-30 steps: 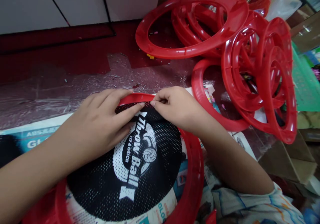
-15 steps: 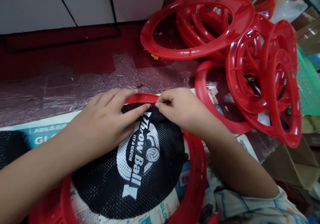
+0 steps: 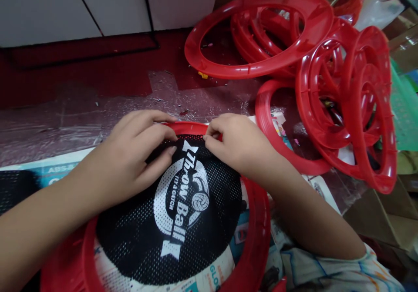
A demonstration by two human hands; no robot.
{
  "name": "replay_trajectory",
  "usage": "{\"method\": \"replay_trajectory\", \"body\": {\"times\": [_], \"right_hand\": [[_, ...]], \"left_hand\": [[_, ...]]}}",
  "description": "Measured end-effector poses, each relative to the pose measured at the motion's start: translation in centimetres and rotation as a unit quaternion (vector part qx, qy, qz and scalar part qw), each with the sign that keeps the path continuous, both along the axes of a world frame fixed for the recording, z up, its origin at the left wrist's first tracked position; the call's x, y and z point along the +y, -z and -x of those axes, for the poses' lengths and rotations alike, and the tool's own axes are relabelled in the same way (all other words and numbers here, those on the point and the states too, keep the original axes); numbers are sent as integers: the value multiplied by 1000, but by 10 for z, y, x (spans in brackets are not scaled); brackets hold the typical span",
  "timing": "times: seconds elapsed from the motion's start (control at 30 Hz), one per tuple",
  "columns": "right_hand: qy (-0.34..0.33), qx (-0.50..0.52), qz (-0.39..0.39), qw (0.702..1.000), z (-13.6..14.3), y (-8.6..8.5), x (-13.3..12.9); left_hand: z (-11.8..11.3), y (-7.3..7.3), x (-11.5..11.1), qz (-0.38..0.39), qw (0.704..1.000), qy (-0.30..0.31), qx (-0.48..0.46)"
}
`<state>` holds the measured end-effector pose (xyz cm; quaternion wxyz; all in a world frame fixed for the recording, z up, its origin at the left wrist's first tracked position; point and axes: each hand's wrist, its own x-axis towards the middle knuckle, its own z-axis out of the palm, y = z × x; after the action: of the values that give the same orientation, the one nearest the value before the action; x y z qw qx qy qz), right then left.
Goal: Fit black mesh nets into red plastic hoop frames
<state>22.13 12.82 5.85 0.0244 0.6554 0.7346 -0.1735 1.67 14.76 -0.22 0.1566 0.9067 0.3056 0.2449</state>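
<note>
A black mesh disc (image 3: 215, 213) with white "Throw Ball" print lies inside a red plastic ring (image 3: 259, 222). Its upper edge meets the ring's far rim, while a gap shows between mesh and ring at the near side. My left hand (image 3: 140, 146) rests over the upper left of mesh and rim, fingers bent and thumb a little apart from them, holding nothing visible. At the far rim, right of centre, my right hand (image 3: 233, 139) pinches the mesh edge between thumb and forefinger.
Several red rings (image 3: 257, 70) lie piled at the back right. Printed cardboard (image 3: 72, 159) lies under the work, with more black mesh (image 3: 16, 187) at far left. Cardboard boxes (image 3: 375, 218) stand at right, and a black wire frame (image 3: 148, 9) is at the back left.
My left hand has drawn back leftward from the mesh edge beside my right fingertips, its thumb lower, uncovering the top of the print. My right hand stays nearly in place.
</note>
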Motion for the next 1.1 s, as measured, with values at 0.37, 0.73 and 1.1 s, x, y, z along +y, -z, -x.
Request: {"method": "replay_trajectory", "body": {"times": [0.37, 0.73, 1.1], "right_hand": [[81, 107, 46, 990, -20, -2, -21], [145, 231, -94, 957, -22, 26, -43], [137, 249, -139, 949, -26, 33, -46]], "left_hand": [[-2, -3, -4, 11, 996, 38, 79], [-63, -19, 43, 248, 956, 139, 68], [-66, -4, 37, 325, 942, 85, -6]]}}
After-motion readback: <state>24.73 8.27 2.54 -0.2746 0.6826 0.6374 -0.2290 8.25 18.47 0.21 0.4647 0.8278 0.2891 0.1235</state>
